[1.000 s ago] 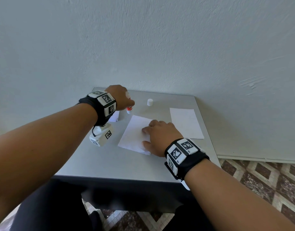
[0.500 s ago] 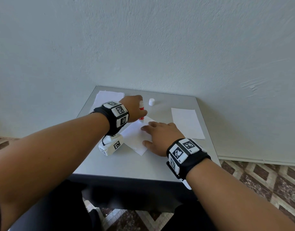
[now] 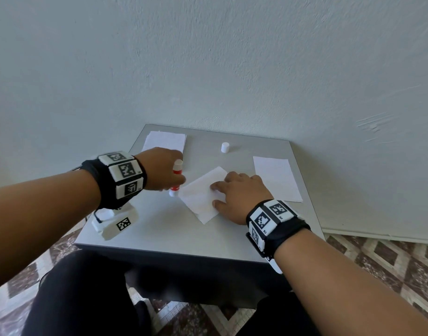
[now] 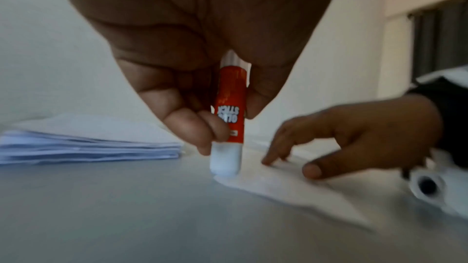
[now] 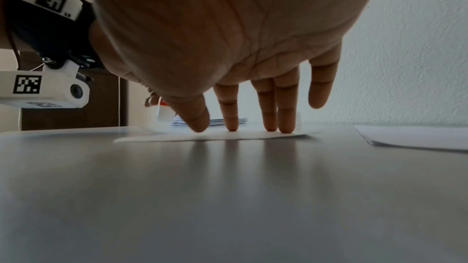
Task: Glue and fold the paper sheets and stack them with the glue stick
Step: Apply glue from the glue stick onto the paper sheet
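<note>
Your left hand (image 3: 163,170) is gripping the glue stick (image 3: 176,177), fingers curled round it, keeping it upright with its long axis vertical and its white tip down at the 9 o'clock corner of the paper sheet (image 3: 200,195). Your right hand (image 3: 237,194) is pressing straight fingers flat on that sheet at the table's (image 3: 159,229) centre.
</note>
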